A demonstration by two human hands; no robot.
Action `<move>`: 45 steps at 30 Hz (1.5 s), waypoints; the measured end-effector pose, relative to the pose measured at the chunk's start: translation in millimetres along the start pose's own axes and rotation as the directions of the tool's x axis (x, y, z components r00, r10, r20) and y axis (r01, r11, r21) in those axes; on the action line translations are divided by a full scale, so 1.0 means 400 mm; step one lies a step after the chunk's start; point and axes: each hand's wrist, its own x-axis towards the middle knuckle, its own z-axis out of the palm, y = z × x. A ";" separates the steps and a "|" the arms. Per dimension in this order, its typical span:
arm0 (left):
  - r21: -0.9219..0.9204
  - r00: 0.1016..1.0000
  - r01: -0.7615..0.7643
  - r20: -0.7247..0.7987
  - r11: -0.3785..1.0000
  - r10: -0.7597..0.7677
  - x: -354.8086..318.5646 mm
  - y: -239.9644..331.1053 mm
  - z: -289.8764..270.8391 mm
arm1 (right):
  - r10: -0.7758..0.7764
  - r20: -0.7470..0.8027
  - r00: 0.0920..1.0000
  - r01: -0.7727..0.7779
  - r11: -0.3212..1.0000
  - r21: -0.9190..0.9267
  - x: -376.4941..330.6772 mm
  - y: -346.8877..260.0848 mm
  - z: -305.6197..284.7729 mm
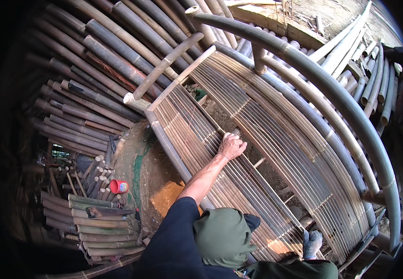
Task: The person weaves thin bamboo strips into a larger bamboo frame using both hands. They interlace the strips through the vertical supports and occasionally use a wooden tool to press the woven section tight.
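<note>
A slatted bamboo bench (285,139) fills the middle, its slats in two panels with an open gap between. From the lower edge my left arm, dark-sleeved with a bare forearm, reaches over the near panel (176,116). My left hand (231,145) is closed, fingers curled over the bamboo edge strip (252,170) beside the gap. A co-worker's olive cap (224,237) covers the lower middle. The grey-gloved hand (312,244) at lower right, on an olive sleeve, seems to be that person's and touches the near panel's edge. I cannot make out my right hand.
Thick curved bamboo rails (322,63) rise on the bench's far right side. Stacked bamboo poles (113,42) stand close at upper left, and cut lengths (101,232) lie at lower left near a red bucket (119,186). More poles (385,83) lie at upper right.
</note>
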 end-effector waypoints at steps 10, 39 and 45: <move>0.082 0.978 -0.075 -0.190 0.994 0.089 0.005 0.026 0.033 | 0.127 0.135 0.983 -0.126 0.992 -0.016 -0.061 0.084 0.006; -0.015 0.949 0.084 -0.305 0.996 -0.085 -0.026 0.009 0.061 | -0.026 -0.015 1.000 0.026 0.999 0.032 -0.042 0.047 0.035; -0.224 0.504 0.857 0.181 0.464 -0.844 0.132 -0.065 -0.127 | 0.023 -0.195 0.980 -0.031 0.999 -0.034 -0.111 0.083 -0.027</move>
